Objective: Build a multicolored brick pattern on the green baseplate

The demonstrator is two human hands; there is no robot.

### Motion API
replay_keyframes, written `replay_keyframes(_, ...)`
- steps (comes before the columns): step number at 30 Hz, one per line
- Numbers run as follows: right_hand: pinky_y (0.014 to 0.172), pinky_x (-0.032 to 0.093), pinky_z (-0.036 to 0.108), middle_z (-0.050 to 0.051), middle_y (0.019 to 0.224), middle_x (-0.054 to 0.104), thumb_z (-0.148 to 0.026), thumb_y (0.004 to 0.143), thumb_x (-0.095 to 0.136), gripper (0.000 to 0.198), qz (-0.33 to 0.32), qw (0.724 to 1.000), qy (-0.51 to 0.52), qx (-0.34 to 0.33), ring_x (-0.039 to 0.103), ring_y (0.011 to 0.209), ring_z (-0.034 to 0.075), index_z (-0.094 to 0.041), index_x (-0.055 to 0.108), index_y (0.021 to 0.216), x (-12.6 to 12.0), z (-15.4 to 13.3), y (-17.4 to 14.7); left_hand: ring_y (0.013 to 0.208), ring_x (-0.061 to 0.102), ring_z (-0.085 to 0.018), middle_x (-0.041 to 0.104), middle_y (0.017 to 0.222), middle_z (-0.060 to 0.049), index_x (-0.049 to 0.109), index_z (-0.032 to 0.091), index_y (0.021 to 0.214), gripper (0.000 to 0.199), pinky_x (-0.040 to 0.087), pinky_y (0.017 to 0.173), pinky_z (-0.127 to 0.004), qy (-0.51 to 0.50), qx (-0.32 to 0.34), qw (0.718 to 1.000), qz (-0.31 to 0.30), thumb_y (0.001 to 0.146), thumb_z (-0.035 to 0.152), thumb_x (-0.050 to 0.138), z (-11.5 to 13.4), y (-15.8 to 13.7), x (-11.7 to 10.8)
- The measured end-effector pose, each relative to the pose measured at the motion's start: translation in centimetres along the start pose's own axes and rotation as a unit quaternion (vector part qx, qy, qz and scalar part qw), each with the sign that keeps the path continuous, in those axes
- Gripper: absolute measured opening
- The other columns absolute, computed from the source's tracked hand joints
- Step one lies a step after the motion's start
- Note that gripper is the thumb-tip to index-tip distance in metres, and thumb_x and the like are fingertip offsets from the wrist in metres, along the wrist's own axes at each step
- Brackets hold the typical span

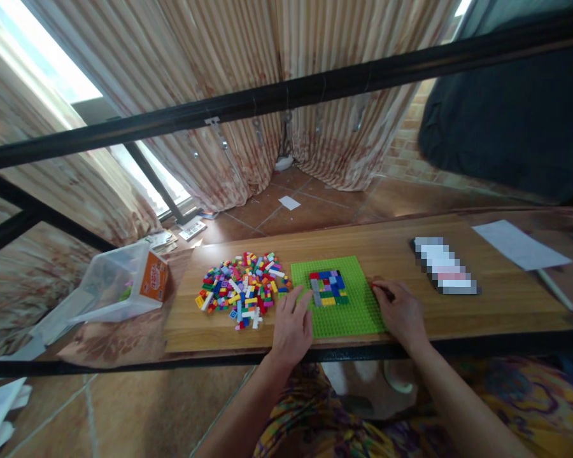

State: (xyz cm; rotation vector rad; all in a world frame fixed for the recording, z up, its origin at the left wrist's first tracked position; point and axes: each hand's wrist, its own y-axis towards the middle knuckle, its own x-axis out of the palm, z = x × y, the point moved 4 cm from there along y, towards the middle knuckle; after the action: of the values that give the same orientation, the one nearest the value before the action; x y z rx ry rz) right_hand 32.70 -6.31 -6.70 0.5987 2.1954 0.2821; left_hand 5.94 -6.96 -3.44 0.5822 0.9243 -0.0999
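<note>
Green plastic is lying at the middle of the scene: a studded baseplate [339, 299] sitting flat on the wooden bench [458, 305], close to the near edge where both hands can reach it without stretching. A small patch of bricks [328, 287] in red, blue, grey, purple and yellow is sitting pressed onto its far half.

The left hand [292, 326] is resting on the baseplate's left edge, fingers spread and pointing toward the patch; its grip is loose and is enclosing nothing that can be seen. It seems to be pinning that side down so the plate is not sliding. The right hand [401, 313] is lying at the right edge, fingers curled low against the bench; something small and reddish is showing at its fingertips, but whether the grip is closing on a piece cannot be told.

Just left of the baseplate a loose heap of bricks [241, 289] is spreading out in one layer, likely so that colours can be picked out at a glance. Further left a clear plastic tub [114, 283] is lying tipped on its side. A sheet of paper [520, 245] is lying well apart on the right.
</note>
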Motion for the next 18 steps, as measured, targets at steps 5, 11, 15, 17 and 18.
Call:
replay_keyframes(5,0.078,0.05,0.041,0.011,0.092,0.071,-0.045,0.091,0.049,0.033,0.003,1.0,-0.009,-0.007,0.064,0.085,0.025,-0.02,0.071,0.09,0.0,0.0,0.0,0.121,0.056,-0.024,0.06,0.131,-0.013,0.056,0.018,0.132,0.04,0.048,0.104,-0.044,0.003,0.0,1.0,-0.028,0.093,0.015,0.046,-0.6,-1.5,0.2)
replay_keyframes(11,0.074,0.05,0.042,0.013,0.091,0.071,-0.049,0.089,0.048,0.04,-0.002,1.0,-0.023,0.009,0.064,0.081,0.026,-0.017,0.071,0.089,-0.4,0.3,0.0,0.117,0.056,-0.024,0.064,0.125,-0.013,0.06,0.014,0.123,0.033,0.049,0.104,-0.042,0.008,0.028,0.999,-0.032,0.094,0.017,0.045,-0.2,-1.6,1.1)
replay_keyframes(15,0.067,0.05,0.038,0.012,0.083,0.071,-0.05,0.089,0.05,0.039,0.015,1.0,-0.009,0.023,0.064,0.072,0.024,-0.017,0.071,0.089,-1.0,-1.9,-0.2,0.115,0.058,-0.023,0.065,0.122,-0.012,0.064,0.014,0.116,0.029,0.05,0.102,-0.042,0.008,0.036,0.999,-0.028,0.093,0.017,0.047,-0.4,-1.7,1.5)
replay_keyframes(17,0.067,0.05,0.036,0.011,0.087,0.072,-0.047,0.09,0.051,0.035,0.004,1.0,0.015,-0.019,0.063,0.07,0.022,-0.019,0.071,0.092,-0.5,-5.1,-0.4,0.113,0.058,-0.022,0.065,0.121,-0.013,0.065,0.014,0.113,0.027,0.05,0.102,-0.04,0.008,0.045,0.999,-0.029,0.092,0.017,0.048,-0.4,-1.8,1.7)
replay_keyframes(18,0.07,0.05,0.035,0.01,0.09,0.072,-0.046,0.091,0.052,0.032,-0.023,0.998,0.035,-0.054,0.064,0.072,0.021,-0.02,0.071,0.094,0.1,-7.1,-0.5,0.112,0.059,-0.022,0.065,0.12,-0.013,0.065,0.013,0.113,0.026,0.05,0.101,-0.04,0.009,0.053,0.998,-0.03,0.092,0.017,0.048,-0.4,-1.9,1.7)
